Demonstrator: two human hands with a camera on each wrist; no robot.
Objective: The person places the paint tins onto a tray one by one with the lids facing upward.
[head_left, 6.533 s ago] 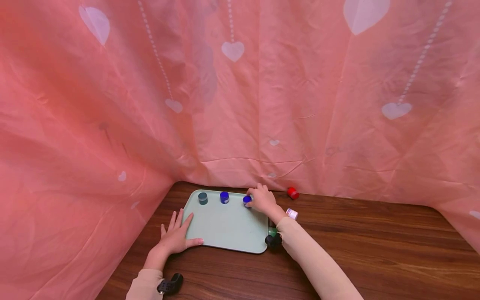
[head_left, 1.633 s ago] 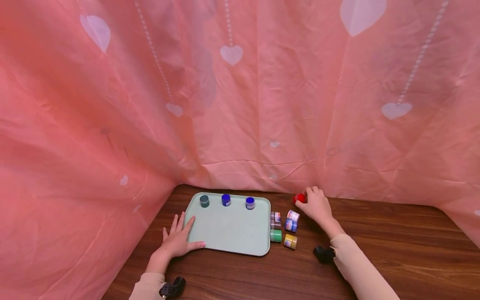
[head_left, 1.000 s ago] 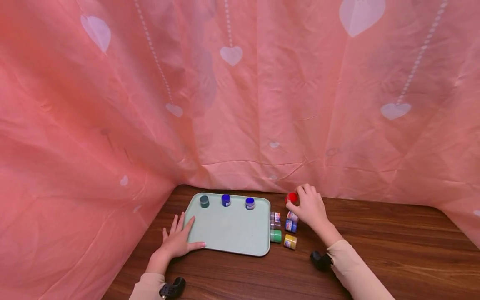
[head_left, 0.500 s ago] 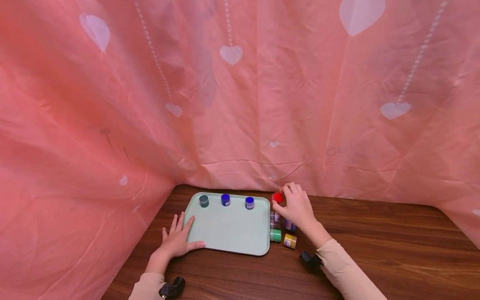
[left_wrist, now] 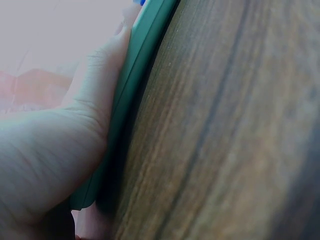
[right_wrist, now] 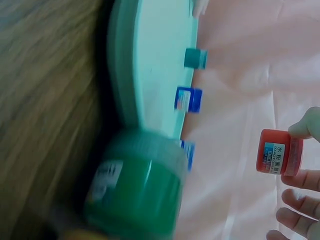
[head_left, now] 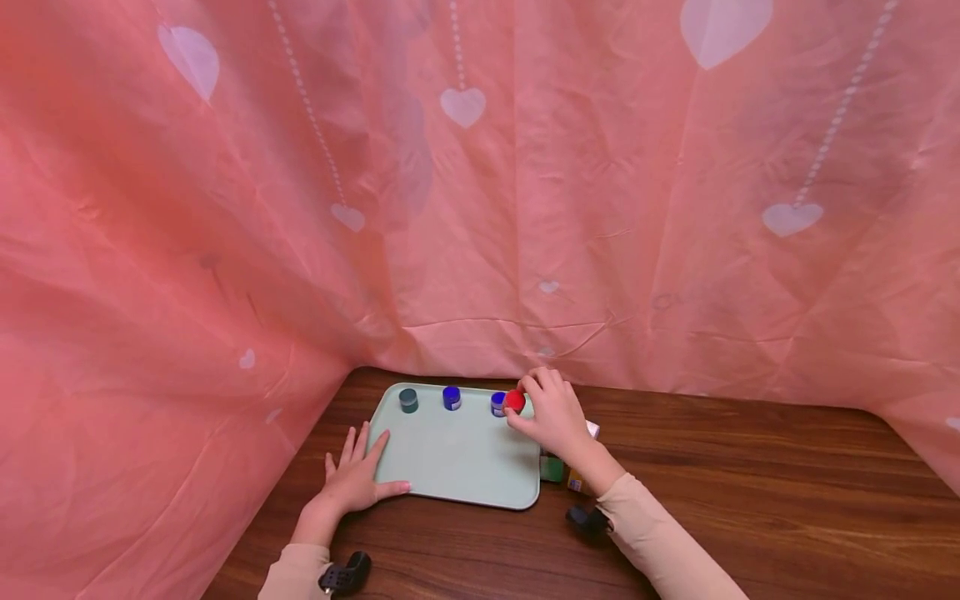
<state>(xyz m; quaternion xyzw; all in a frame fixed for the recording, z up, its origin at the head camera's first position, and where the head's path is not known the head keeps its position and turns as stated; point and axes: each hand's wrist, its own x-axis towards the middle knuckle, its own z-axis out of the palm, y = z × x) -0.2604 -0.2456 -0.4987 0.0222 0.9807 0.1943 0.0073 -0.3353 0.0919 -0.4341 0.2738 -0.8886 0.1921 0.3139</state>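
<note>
My right hand pinches a red paint jar between thumb and fingers, over the far right corner of the pale green tray. In the right wrist view this red paint jar shows its label and is raised above the tray, gripped near its upper end. A dark teal jar, a blue jar and a second blue jar stand along the tray's far edge; the red one partly covers the last. My left hand, fingers spread, rests on the tray's near left corner.
Just right of the tray lie a green jar, a yellow jar and a white-labelled jar, partly behind my right arm, which hides others. Pink heart-patterned curtain closes off the back and left of the wooden table.
Earlier my right hand was at the second blue jar on the tray. It then took the red jar at the table's back and carried it left over the tray. My left hand stayed put.
</note>
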